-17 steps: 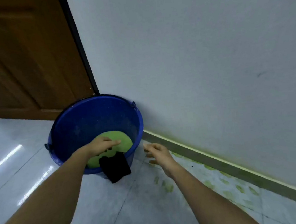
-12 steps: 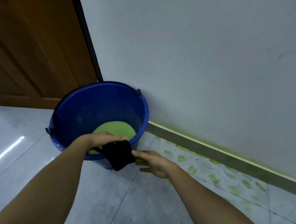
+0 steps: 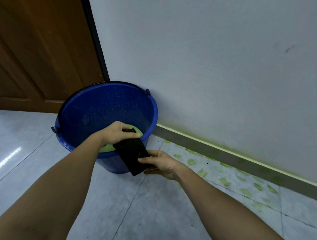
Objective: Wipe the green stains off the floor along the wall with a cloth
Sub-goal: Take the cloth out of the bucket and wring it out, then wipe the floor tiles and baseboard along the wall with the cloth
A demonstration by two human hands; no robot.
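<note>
Since the earlier frames the right hand (image 3: 162, 163), which hung open and apart from the cloth (image 3: 132, 153), has come in to take hold of its lower end, and the cloth now stretches between both hands over the near rim of the bucket. The pale wall (image 3: 215, 56) fills the upper right of the view and runs back to a brown wooden door (image 3: 31, 50) with a dark frame edge at the left. Below them lies the light tiled floor (image 3: 133, 209), and a grey skirting board (image 3: 245, 161) with a greenish tinge along its top follows the foot of the wall. A blue bucket (image 3: 98, 110) stands on the floor in the corner where door and wall meet, close against the wall, with green liquid (image 3: 106, 148) in its bottom. The green stains (image 3: 246, 191) lie scattered in blotches on the tiles beside the skirting board, from just right of the bucket on toward the lower right. The cloth is black and folded into an oblong; it slants from inside the bucket, across the near rim, down toward the floor, held in the air. The left hand (image 3: 116, 133) grips its upper end above the green liquid, fingers curled over the top and thumb pressed along the front. The right hand pinches the lower end just outside the bucket, thumb on the upper face and fingers curled beneath, near the closest stains but not touching the floor.
</note>
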